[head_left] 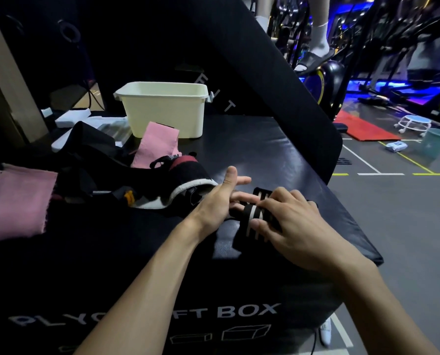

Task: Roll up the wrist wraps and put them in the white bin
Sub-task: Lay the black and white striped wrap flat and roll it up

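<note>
One black wrist wrap with white stripes (254, 219) lies partly rolled near the right edge of the black plyo box (265, 155); the right hand (294, 224) curls over the roll, gripping it; the left hand (217, 203) rests fingers straight against its end; one white bin (165, 111) stands behind, apart; two pink wraps (157, 144) lie left; gym floor (393, 201) opens rightward.

The person is showing two bare arms, with no sleeves covering them. The left hand (217, 201) and the right hand (293, 221) are wearing nothing: no gloves, no rings, no watch, no bands on the wrists. Both arms are looking long and thin, reaching in from the bottom edge.
</note>
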The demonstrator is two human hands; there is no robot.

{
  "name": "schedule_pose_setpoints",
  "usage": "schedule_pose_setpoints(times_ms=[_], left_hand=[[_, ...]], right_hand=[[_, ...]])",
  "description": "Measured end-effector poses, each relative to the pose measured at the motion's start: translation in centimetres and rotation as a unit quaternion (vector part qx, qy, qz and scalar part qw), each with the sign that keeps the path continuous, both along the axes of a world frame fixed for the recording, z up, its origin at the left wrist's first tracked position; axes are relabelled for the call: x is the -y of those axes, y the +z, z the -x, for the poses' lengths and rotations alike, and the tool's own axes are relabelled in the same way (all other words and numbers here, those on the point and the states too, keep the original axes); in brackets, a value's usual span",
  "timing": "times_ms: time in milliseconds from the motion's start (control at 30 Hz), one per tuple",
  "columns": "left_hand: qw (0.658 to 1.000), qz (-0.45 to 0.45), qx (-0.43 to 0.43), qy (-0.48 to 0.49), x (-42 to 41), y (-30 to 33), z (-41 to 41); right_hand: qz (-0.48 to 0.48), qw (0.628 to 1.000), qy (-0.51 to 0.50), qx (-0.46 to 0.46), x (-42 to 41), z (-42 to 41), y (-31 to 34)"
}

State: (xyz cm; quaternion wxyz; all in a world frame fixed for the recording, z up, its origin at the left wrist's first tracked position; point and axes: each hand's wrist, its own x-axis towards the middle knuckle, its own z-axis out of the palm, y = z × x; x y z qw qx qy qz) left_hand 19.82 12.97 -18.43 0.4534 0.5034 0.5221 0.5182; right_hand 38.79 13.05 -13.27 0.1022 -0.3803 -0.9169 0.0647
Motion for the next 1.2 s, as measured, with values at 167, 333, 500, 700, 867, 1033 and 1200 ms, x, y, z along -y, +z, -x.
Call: schedule_pose_setpoints(times_ms=[167, 333, 500, 700, 867, 1033, 1200], left_hand=[[1.000, -0.009, 0.021, 0.017, 0.3, 0.5, -0.2], [0.999, -0.017, 0.029, 0.034, 0.2, 0.4, -0.4], [0.998, -0.034, 0.009, 0.045, 0.6, 0.4, -0.3], [0.998, -0.035, -0.039, 0.024, 1.7, 0.4, -0.1], [0.991, -0.049, -0.121, -0.026, 2.3, 0.2, 0.0], [0.942, -0.078, -0.326, -0.010, 2.3, -0.4, 0.2], [0.922, -0.090, -0.374, 0.037, 1.3, -0.9, -0.4]], right_hand=[[-0.012, 0.999, -0.037, -0.018, -0.6, 0.6, -0.1], [-0.025, 0.997, -0.062, -0.031, -0.8, 1.0, -0.6], [-0.030, 0.995, -0.079, -0.046, -0.8, 1.5, -0.9], [-0.079, 0.988, -0.109, -0.079, -1.6, 2.1, -1.2], [-0.106, 0.979, -0.128, -0.119, -1.9, 2.3, -1.2], [-0.074, 0.989, -0.127, -0.016, -1.6, 1.4, -0.8], [-0.022, 0.994, -0.097, 0.035, -2.7, 0.8, -1.8]])
